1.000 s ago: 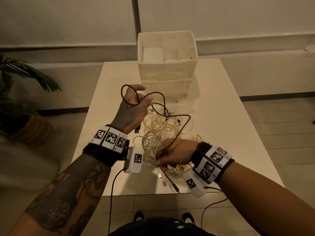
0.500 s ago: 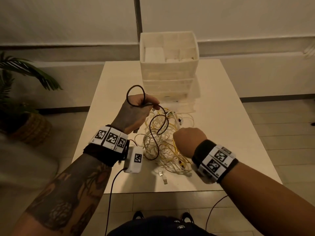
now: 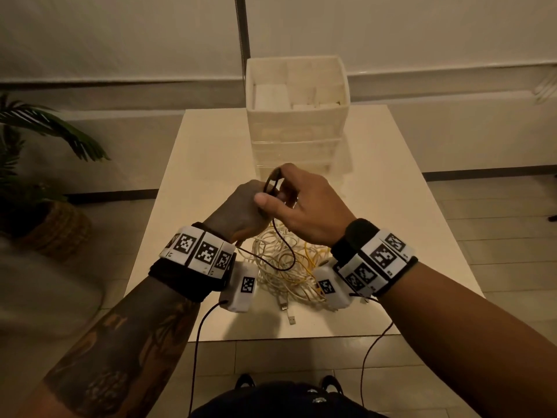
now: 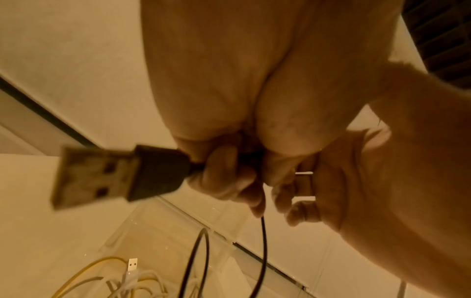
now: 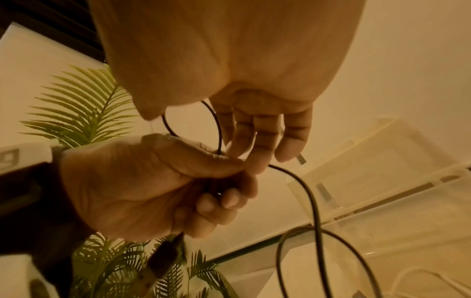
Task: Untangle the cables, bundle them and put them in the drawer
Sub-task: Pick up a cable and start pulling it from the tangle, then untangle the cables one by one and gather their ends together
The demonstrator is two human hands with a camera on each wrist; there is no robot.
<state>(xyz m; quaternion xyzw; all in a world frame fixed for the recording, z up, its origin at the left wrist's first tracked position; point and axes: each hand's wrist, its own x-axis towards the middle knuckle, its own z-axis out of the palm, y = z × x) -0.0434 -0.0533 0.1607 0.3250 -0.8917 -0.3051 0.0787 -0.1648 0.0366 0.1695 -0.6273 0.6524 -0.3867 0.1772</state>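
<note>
Cable pile [image 3: 280,276]: white and yellow, tangled on table [image 3: 193,176] below the hands.
Left hand [image 3: 241,206]: closed around black cable [image 4: 264,242]; its USB plug [image 4: 114,173] is seen only from the left wrist.
Right hand [image 3: 310,206]: fingers at the cable loop; pinching or not, cannot tell.
Drawer box [image 3: 297,128]: far table end.

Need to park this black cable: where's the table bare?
Bare table left of the drawer unit and cable pile; a bare strip on their right, out to the table edge. Crowded: front centre, the pile and loose USB plugs.
</note>
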